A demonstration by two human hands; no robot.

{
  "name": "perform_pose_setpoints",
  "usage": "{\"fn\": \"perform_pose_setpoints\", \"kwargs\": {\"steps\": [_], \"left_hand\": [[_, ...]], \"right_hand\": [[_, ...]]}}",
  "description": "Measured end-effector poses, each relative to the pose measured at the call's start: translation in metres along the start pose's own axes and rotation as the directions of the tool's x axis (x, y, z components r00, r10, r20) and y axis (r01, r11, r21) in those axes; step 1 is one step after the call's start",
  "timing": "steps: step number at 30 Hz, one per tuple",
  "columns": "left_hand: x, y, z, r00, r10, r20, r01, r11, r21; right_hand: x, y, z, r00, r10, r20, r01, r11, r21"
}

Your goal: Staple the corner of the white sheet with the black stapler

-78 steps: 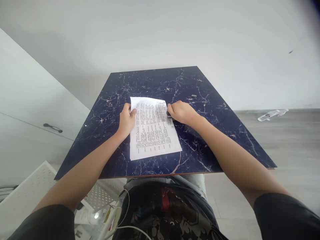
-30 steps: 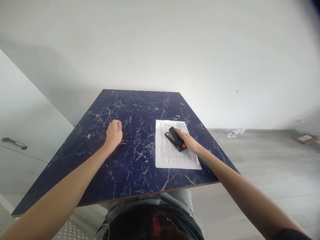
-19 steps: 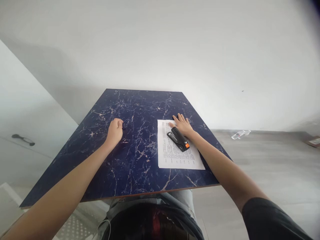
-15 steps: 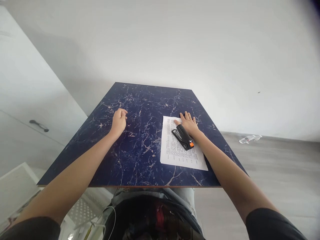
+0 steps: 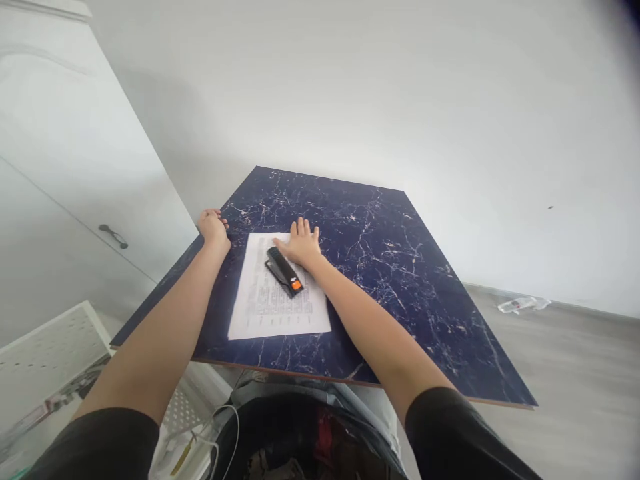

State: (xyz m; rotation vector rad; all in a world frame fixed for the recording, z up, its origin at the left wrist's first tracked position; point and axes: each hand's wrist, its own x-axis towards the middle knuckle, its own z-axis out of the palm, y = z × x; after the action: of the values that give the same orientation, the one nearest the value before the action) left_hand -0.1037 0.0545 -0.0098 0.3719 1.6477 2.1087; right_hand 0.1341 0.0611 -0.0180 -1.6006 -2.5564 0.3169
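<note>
Printed paper (image 5: 245, 313) lies on the left part of the blue marbled tabletop (image 5: 380, 267). A black stapler (image 5: 284, 272) with an orange piece at its near end rests slantwise on the sheet. My right hand (image 5: 301, 245) is spread flat over the paper's far right corner, right beside the stapler, with its thumb toward the top edge. By the table's left edge, my left hand (image 5: 214, 227) has its fingers curled in; nothing shows in it, though the palm is hidden.
A white cabinet with a dark handle (image 5: 113, 236) stands at the left. White perforated racks (image 5: 50, 347) and a white cable (image 5: 235, 427) are below the near left edge. Clear plastic packaging (image 5: 523, 305) lies on the floor by the wall at the right.
My right hand, the paper and the stapler have slid left across the tabletop. My left hand has moved left to the table's edge. The view has also turned somewhat.
</note>
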Motion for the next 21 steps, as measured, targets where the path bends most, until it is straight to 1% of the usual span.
{"fn": "perform_pose_setpoints", "kwargs": {"steps": [2,4,6,8,10,12,13,15,17,19,21], "left_hand": [[0.005,-0.001,-0.002,0.999,-0.036,0.007,0.036,0.999,0.001],[0.007,-0.001,-0.003,0.998,-0.048,0.029,0.047,0.999,0.022],[0.007,-0.001,-0.003,0.997,-0.065,0.049,0.064,0.998,0.017],[0.006,0.0,-0.003,0.995,-0.088,0.056,0.089,0.996,-0.012],[0.004,0.001,-0.002,0.992,-0.107,0.059,0.109,0.993,-0.035],[0.002,0.001,-0.001,0.994,-0.099,0.053,0.101,0.994,-0.036],[0.002,0.001,-0.001,0.994,-0.091,0.053,0.092,0.995,-0.026],[0.001,0.0,0.0,0.996,-0.071,0.06,0.07,0.997,0.01],[0.001,-0.002,0.001,0.995,-0.051,0.081,0.047,0.998,0.05],[0.0,-0.004,0.002,0.995,-0.025,0.1,0.016,0.996,0.086],[0.0,-0.006,0.001,0.993,0.015,0.117,-0.03,0.991,0.13]], "right_hand": [[0.012,-0.031,0.006,0.999,-0.044,0.003,0.044,0.999,0.025],[0.018,-0.051,0.008,0.997,-0.08,0.008,0.08,0.996,0.045],[0.018,-0.058,0.007,0.993,-0.12,-0.006,0.12,0.991,0.057],[0.012,-0.056,0.005,0.977,-0.195,-0.082,0.2,0.979,0.049],[0.003,-0.049,0.005,0.932,-0.333,-0.143,0.34,0.94,0.026],[-0.01,-0.038,0.006,0.886,-0.452,-0.101,0.457,0.889,0.024],[-0.016,-0.032,0.006,0.874,-0.482,-0.06,0.485,0.874,0.033],[-0.029,-0.015,0.005,0.868,-0.497,-0.004,0.497,0.867,0.044],[-0.041,0.006,0.001,0.858,-0.513,0.012,0.512,0.858,0.042],[-0.053,0.032,-0.007,0.842,-0.538,0.038,0.536,0.843,0.047],[-0.065,0.062,-0.016,0.842,-0.536,0.055,0.534,0.844,0.051]]}}
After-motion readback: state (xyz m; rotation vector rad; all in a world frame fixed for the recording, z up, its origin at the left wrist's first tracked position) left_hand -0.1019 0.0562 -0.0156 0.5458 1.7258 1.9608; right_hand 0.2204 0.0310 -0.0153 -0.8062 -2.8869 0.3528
